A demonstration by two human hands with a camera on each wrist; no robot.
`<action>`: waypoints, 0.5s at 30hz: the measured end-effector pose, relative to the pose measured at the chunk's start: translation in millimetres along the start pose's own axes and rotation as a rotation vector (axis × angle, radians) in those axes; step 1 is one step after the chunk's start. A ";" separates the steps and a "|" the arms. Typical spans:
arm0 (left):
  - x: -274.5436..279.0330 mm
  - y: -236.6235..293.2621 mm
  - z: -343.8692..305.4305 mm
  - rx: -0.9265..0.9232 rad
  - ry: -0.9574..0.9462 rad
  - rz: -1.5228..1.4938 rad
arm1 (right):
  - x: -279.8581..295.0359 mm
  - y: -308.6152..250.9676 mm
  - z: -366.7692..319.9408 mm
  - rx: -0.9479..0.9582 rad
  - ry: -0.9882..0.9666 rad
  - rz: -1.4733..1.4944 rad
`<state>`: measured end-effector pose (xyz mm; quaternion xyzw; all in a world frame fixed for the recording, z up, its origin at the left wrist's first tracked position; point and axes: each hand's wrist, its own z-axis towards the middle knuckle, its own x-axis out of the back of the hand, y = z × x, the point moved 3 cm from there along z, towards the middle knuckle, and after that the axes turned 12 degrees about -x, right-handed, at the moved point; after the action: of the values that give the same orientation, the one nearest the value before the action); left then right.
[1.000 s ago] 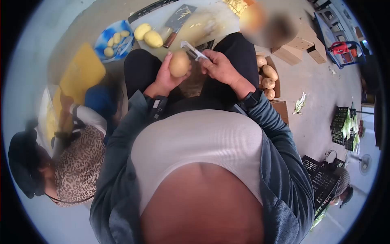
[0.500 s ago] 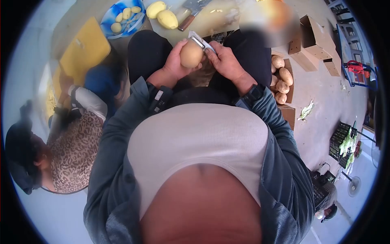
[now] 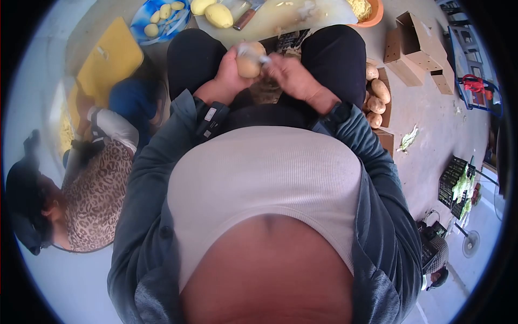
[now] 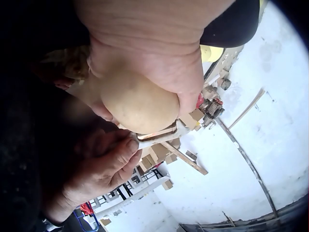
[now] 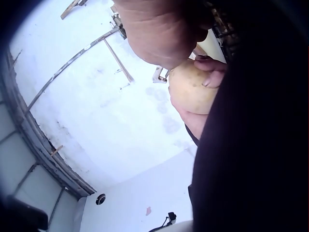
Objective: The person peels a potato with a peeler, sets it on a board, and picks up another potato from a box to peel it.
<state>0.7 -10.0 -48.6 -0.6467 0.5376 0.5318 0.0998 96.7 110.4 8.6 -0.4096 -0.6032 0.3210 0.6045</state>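
Observation:
My left hand [image 3: 229,73] grips a brown-skinned potato [image 3: 249,67] between my knees. In my right hand [image 3: 294,77] is a peeler [image 4: 161,138], its frame lying along the potato's side in the left wrist view; in the head view it is blurred. The right wrist view shows the potato [image 5: 190,89] with left fingers wrapped round it, while the back of my right hand [image 5: 157,36] covers most of the peeler. Beyond my knees, two peeled potatoes [image 3: 218,15] lie on a pale board [image 3: 270,24], beside a brown-handled knife [image 3: 244,19].
A blue-and-white basin [image 3: 141,24] holds several peeled potatoes. Unpeeled potatoes [image 3: 381,90] fill a box by my right leg. An orange bowl [image 3: 376,15] of shreds stands at the board's right end, near cardboard boxes [image 3: 421,43]. Another person [image 3: 94,194] sits at my left.
The peeler has moved from beside the potato onto it, and over its near face. The left hand keeps its grip. The head view has shifted, bringing the orange bowl into clear sight.

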 end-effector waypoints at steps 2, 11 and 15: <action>-2.8 1.7 3.7 0.000 0.002 -0.028 | -12.9 -0.4 -3.1 -0.026 -0.076 -0.139; -12.0 3.6 -6.6 0.092 -0.056 -0.037 | 18.5 6.7 6.8 -0.174 0.258 -0.052; -13.3 1.0 -9.0 0.098 -0.084 -0.019 | 15.1 4.0 3.4 -0.095 0.216 -0.134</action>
<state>7.1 -8.9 -33.8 -0.6235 0.5520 0.5305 0.1588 94.7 125.9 12.0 -0.4285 -0.5753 0.2049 0.6659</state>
